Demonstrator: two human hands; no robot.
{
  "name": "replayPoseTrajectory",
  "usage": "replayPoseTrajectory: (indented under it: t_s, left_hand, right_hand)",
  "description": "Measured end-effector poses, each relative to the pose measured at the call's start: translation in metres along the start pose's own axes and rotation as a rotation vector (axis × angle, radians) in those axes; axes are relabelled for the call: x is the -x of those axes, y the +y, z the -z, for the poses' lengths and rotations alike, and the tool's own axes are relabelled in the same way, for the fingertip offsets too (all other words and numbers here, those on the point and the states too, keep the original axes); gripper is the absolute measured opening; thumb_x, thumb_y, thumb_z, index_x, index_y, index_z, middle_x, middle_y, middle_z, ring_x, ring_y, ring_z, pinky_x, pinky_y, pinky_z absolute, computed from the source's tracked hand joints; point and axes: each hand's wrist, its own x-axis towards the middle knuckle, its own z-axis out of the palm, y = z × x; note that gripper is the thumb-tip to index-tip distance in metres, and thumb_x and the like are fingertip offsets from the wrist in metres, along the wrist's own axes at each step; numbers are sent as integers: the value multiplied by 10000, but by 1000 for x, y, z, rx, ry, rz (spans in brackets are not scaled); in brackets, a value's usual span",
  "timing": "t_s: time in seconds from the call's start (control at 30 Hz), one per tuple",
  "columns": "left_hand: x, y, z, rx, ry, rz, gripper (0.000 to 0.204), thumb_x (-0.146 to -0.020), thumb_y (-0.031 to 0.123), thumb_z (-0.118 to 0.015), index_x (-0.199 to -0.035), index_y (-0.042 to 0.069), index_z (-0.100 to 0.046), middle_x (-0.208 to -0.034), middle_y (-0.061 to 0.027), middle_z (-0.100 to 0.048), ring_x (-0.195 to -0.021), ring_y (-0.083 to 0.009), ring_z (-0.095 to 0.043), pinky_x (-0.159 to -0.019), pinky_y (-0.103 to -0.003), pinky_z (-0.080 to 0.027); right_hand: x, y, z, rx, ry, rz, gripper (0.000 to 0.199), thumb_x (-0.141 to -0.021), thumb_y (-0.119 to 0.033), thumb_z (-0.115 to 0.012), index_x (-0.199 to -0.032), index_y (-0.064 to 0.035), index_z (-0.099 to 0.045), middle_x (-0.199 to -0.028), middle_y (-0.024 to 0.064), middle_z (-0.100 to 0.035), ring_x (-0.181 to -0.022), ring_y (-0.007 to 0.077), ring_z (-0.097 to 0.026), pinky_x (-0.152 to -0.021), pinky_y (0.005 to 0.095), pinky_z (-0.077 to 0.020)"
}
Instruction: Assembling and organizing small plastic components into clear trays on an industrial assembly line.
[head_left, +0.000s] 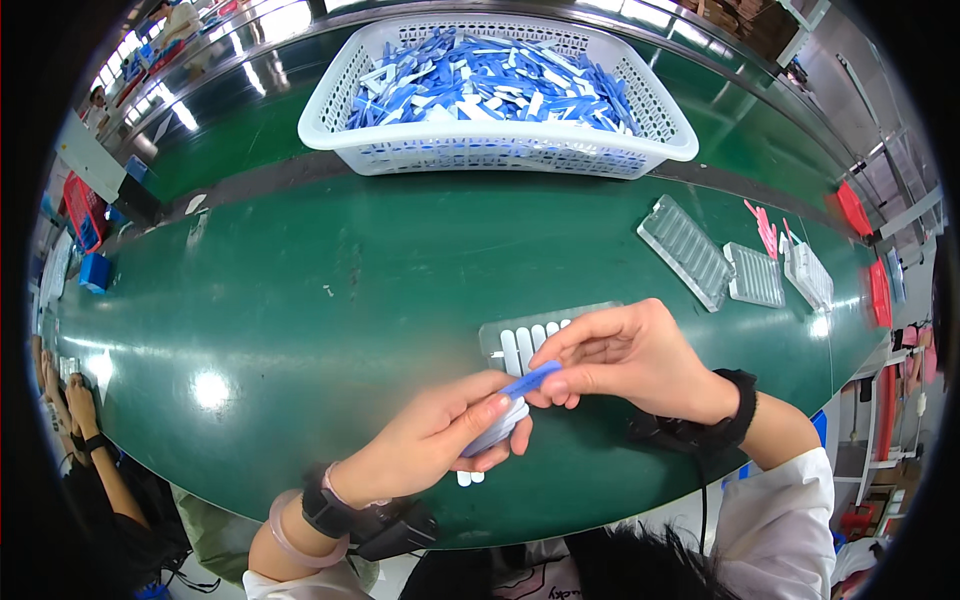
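Observed in left hand: stack of pale strips, gripped with fingers wrapped beneath and thumb on top. Noted at that thumb: near end of single blue strip, tilted up toward the right. Seen pinching its far end, fingers drawn narrow: right hand. Located just beyond the hands, on green desk: clear tray with row of white strips, partly hidden by right hand. Standing at far side: white basket, heaped with blue and white pieces. Lying at right: clear cases, near pink sticks.
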Motion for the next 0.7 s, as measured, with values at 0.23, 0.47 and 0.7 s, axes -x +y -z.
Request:
replayPoseTrajectory:
  t_s: [0.23, 0.47, 0.7]
  left_hand:
    - [1, 7, -2, 74, -4, 33, 271, -954, 199, -350, -1083, -2, -477, -779, -42, -534, -551, -55, -421, -435, -174, -291]
    - [-3, -4, 4, 210, 11, 40, 344, -919, 134, -410, -1230, -14, -402, -818, -63, -513, -620, -92, -436, -528, -199, -333]
    - [-6, -4, 1, 136, -11, -4, 418, -893, 61, -435, -1293, -10, -334, -903, -80, -488, -701, -124, -470, -566, -230, -380]
  right_hand:
    - [-3, 4, 4, -74, -118, 72, 199, -750, 80, -615, -948, 70, -603, -894, 130, -612, -777, 189, -625, -751, 289, -519]
    - [-7, -21, 40, 204, 197, -15, 142, -738, -23, -667, -822, 64, -593, -742, 115, -634, -662, 129, -621, -617, 215, -495]
    - [-14, 1, 64, 473, 195, -69, 242, -677, -67, -713, -846, 63, -597, -716, 59, -598, -662, 99, -573, -616, 214, -457]
